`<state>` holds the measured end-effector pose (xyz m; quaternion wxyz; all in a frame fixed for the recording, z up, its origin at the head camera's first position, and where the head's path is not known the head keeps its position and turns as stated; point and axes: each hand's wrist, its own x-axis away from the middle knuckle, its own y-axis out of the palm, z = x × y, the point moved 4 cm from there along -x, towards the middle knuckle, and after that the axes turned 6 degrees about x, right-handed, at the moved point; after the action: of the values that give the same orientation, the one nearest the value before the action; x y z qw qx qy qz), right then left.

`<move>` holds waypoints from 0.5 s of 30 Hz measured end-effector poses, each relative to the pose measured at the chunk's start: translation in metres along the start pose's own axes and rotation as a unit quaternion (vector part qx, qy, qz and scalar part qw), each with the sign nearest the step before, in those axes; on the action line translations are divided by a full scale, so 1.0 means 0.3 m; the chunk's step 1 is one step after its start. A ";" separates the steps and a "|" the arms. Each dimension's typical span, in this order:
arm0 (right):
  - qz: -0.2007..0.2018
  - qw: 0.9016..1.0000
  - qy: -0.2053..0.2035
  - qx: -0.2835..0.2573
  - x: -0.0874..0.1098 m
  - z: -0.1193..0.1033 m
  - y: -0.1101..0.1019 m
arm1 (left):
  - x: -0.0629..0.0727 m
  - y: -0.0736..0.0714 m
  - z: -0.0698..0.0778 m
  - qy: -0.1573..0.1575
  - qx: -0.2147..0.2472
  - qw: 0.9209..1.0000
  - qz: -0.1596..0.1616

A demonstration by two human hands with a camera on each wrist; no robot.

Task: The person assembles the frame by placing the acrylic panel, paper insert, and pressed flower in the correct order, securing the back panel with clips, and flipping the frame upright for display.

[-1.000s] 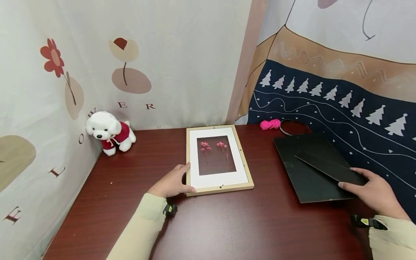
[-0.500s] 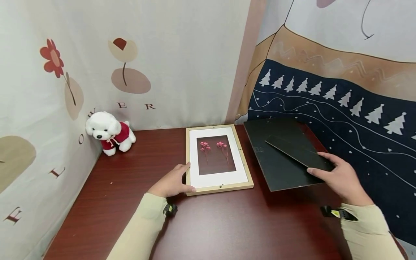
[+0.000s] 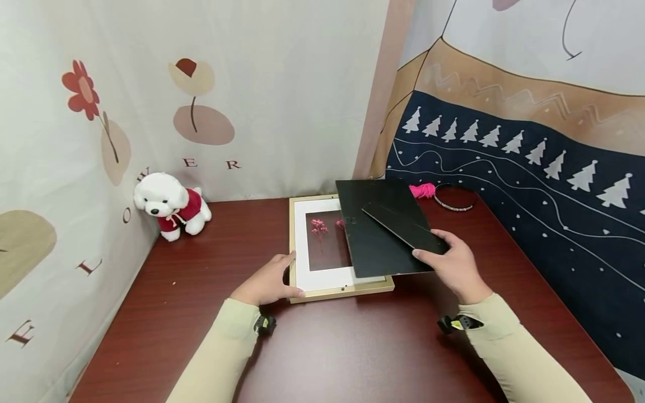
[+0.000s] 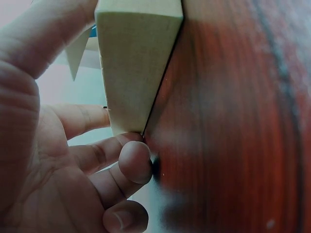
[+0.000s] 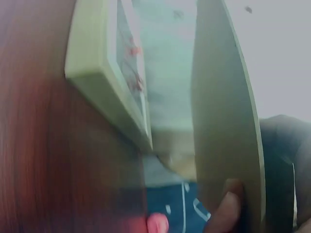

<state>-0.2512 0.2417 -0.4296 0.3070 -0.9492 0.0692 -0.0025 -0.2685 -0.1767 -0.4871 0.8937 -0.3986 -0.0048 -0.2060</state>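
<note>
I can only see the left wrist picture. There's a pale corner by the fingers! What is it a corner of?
Observer: It's a picture frame with pink flowers showing inside.
Operator: Ooh! What's the other hand doing?
Observer: The right hand is holding a black board over the frame's right side.
Operator: Is the board squashing the frame?
Observer: No, the right wrist view shows a gap between them.

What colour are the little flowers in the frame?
Pink. The flowers show best in the head view.
</note>
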 end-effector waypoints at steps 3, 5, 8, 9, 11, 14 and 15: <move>-0.002 1.000 -0.006 0.000 -0.009 -0.031 0.056 | -0.001 0.001 -0.001 0.002 0.001 1.000 0.001; -0.007 1.000 -0.007 -0.003 -0.014 -0.052 0.094 | -0.002 0.001 -0.001 0.003 0.001 1.000 0.000; -0.019 1.000 -0.005 -0.016 -0.020 -0.082 0.152 | -0.003 -0.001 -0.001 0.005 0.001 1.000 0.001; -0.024 0.999 -0.005 -0.021 -0.022 -0.091 0.171 | -0.004 -0.001 0.000 0.006 0.000 1.000 0.001; -0.030 0.999 -0.005 -0.016 -0.024 -0.108 0.207 | -0.005 -0.002 0.002 0.008 0.000 1.000 0.001; -0.038 0.999 -0.003 -0.011 -0.026 -0.125 0.256 | -0.004 -0.001 0.005 0.011 -0.003 1.000 0.001; -0.038 0.999 -0.002 -0.008 -0.026 -0.130 0.271 | -0.003 0.000 0.007 0.012 -0.004 1.000 0.000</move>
<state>-0.2715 0.1548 -0.4450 0.2988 -0.9537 0.0326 -0.0112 -0.2691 -0.1748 -0.4858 0.8923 -0.3993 0.0071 -0.2105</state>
